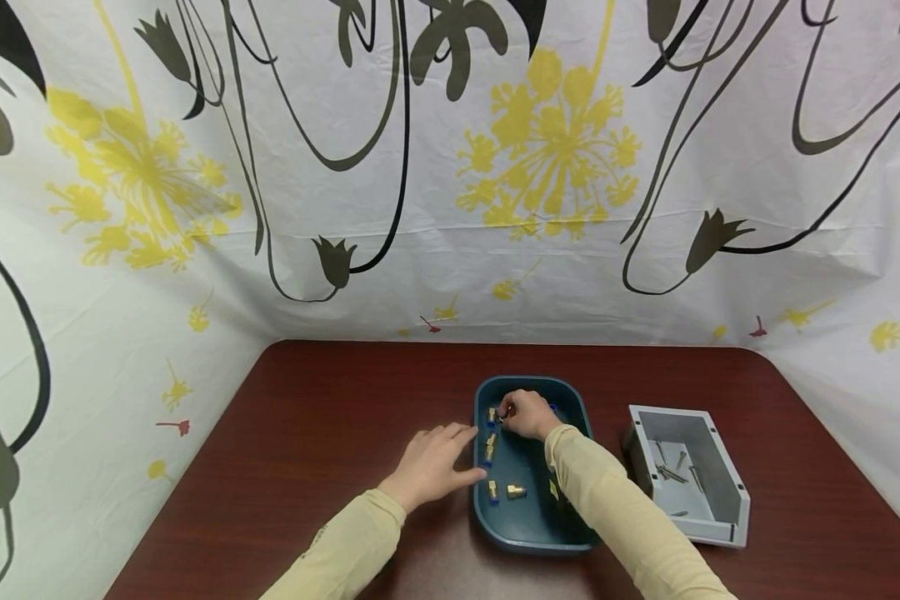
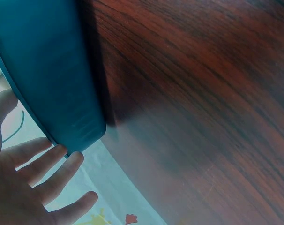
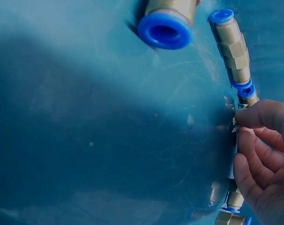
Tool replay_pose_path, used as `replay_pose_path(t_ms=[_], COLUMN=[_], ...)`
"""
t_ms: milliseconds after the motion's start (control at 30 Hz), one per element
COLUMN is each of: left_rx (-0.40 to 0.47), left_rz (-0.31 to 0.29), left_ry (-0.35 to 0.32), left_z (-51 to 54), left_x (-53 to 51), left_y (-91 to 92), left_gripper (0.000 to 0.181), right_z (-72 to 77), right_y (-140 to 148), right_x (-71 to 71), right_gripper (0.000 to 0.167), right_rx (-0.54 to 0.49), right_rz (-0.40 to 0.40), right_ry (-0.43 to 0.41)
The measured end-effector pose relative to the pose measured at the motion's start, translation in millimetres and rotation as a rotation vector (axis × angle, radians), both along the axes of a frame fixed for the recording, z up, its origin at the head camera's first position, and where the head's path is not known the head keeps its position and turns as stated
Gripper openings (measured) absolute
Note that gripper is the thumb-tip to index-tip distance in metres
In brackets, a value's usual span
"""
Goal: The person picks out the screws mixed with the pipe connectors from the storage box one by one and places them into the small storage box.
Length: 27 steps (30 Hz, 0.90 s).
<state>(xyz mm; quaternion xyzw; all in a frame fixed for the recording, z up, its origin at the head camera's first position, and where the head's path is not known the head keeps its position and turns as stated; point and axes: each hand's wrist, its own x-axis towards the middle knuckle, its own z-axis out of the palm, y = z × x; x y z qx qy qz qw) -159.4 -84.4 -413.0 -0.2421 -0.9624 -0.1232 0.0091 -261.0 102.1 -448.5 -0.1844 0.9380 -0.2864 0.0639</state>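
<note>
A dark teal tray holds several brass push-in fittings with blue ends, one of them a straight fitting. Inside its far part, my right hand pinches a small shiny metal piece between thumb and forefinger; it looks like a screw with a threaded end, mostly covered by the fingertips. My left hand is at the tray's left side, fingers spread and fairly straight. In the left wrist view its fingertips lie at the tray's rim.
Right of the tray stands a grey open box with several loose screws on its floor. Both rest on a dark red-brown wooden table. A white patterned cloth hangs behind the table and down its sides.
</note>
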Motion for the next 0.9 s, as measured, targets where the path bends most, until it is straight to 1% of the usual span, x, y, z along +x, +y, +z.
replay_pose_path(t_ms=[200, 333, 467, 567, 767, 900], left_rx=[-0.003, 0.003, 0.006, -0.001, -0.003, -0.005], left_rz=[0.004, 0.008, 0.008, 0.006, 0.005, 0.003], left_ry=[-0.006, -0.01, -0.008, -0.002, 0.017, 0.026], left_z=[-0.1, -0.1, -0.1, -0.3, -1.7, -2.9], left_x=[-0.3, 0.1, 0.1, -0.2, -0.3, -0.4], left_y=[0.0, 0.1, 0.4, 0.5, 0.1, 0.2], left_gripper=[0.062, 0.062, 0.062, 0.062, 0.061, 0.061], right_z=[-0.5, 1.5, 9.4, 17.7, 37.5, 50.3], right_y=[3, 6, 9, 12, 19, 23], right_x=[-0.8, -1.6, -1.2, -1.4, -0.7, 0.9], right_gripper=[0.01, 0.009, 0.008, 0.007, 0.005, 0.007], right_rx=[-0.006, -0.023, -0.037, -0.046, -0.052, -0.055], right_rz=[0.026, 0.028, 0.021, 0.035, 0.103, 0.13], right_ry=[0.001, -0.018, -0.031, -0.034, -0.021, -0.038])
